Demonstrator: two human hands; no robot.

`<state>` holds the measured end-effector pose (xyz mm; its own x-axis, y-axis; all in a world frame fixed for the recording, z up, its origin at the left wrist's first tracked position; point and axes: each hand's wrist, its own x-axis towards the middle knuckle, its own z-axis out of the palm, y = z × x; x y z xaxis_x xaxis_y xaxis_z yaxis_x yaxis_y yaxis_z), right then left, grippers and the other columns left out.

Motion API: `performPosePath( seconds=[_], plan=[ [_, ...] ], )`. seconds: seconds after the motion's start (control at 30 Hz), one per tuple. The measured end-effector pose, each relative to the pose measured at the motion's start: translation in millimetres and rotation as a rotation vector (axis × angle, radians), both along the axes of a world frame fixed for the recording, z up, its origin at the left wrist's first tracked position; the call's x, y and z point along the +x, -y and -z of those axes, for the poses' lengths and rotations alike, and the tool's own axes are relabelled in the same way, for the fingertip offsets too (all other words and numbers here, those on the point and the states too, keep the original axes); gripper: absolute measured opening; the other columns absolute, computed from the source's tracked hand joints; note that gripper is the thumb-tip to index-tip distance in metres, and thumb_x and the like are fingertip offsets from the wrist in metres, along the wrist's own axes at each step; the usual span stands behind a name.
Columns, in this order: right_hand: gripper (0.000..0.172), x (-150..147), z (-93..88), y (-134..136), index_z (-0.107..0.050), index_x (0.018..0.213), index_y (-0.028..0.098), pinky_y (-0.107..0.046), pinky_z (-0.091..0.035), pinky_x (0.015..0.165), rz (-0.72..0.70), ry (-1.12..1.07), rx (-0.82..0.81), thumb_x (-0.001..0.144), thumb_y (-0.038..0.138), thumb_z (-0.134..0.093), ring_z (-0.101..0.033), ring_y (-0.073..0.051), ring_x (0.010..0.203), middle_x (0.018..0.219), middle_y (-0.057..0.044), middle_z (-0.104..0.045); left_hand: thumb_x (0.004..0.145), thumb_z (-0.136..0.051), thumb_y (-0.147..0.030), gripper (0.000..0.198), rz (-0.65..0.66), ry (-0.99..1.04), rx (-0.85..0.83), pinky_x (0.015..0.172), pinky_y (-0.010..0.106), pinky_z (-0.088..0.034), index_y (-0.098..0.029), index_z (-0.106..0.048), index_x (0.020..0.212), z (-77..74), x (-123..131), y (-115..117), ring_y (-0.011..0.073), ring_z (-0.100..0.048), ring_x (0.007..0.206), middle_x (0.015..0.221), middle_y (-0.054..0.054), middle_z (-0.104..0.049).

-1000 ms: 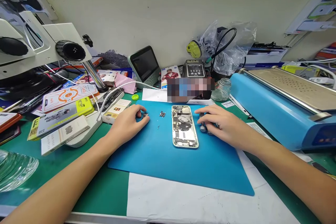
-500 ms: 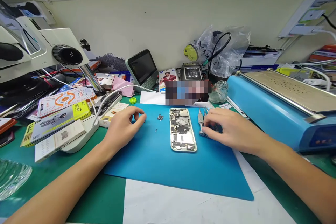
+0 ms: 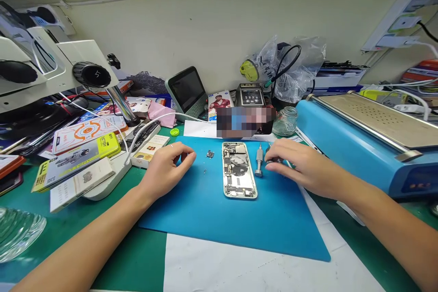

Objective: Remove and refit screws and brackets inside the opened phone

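Observation:
An opened phone (image 3: 238, 170) with its insides exposed lies on a blue mat (image 3: 232, 210). My left hand (image 3: 166, 168) rests on the mat to the phone's left, fingers curled in a pinch; whether they hold anything is hidden. A small dark component (image 3: 210, 154) and tiny screws lie between that hand and the phone. My right hand (image 3: 300, 164) rests right of the phone, fingertips closed on a small metal tool (image 3: 273, 160). A silver screwdriver (image 3: 259, 165) lies free between the phone and that hand.
A microscope (image 3: 51, 66) stands at the left above boxes and cards (image 3: 77, 155). A blue machine (image 3: 369, 137) fills the right side. A small screen (image 3: 186, 89), a glass jar (image 3: 286, 120) and a plastic bag (image 3: 290, 70) stand behind the mat. White paper (image 3: 253, 269) lies in front.
My right hand has drawn back to the right, uncovering the silver screwdriver beside the phone. My left hand has stayed in place, its fingers curling slightly.

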<state>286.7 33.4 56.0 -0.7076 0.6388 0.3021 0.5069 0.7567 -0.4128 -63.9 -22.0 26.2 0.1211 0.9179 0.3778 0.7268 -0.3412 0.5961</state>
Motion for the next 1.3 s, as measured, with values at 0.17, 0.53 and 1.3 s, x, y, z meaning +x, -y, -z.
performPosePath(
  seconds=[0.17,0.53,1.3],
  plan=[
    [0.045,-0.4,0.7,4.7,-0.072,0.105,0.025,-0.038,-0.059,0.077,0.080,-0.228,-0.018,0.104,0.062,-0.047,-0.074,-0.025,0.091,0.102,-0.010,-0.078,0.099,-0.056,-0.041,0.026,0.031,-0.002,-0.002,0.066,0.030,-0.041,-0.024,-0.070,0.085,2.1,0.2,0.5,0.0158,-0.056,0.071,0.079,0.000,-0.068],
    [0.044,-4.3,3.7,13.3,-0.068,0.106,0.023,-0.031,-0.063,0.066,0.076,-0.317,-0.140,0.101,0.065,-0.054,-0.076,-0.019,0.075,0.097,-0.007,-0.080,0.100,-0.057,-0.043,0.027,0.073,0.000,-0.020,0.065,0.030,-0.041,-0.025,-0.071,0.085,4.4,0.9,1.3,0.0168,-0.059,0.072,0.081,0.000,-0.070],
    [0.018,-5.2,3.3,14.5,-0.070,0.112,0.026,-0.030,-0.062,0.073,0.035,-0.206,0.022,0.104,0.037,-0.058,-0.078,-0.019,0.083,0.095,-0.003,-0.081,0.099,-0.059,-0.040,0.025,0.072,0.000,0.012,0.062,0.028,-0.041,-0.024,-0.072,0.084,2.7,0.8,1.4,0.0136,-0.058,0.069,0.077,-0.002,-0.069]
  ],
)
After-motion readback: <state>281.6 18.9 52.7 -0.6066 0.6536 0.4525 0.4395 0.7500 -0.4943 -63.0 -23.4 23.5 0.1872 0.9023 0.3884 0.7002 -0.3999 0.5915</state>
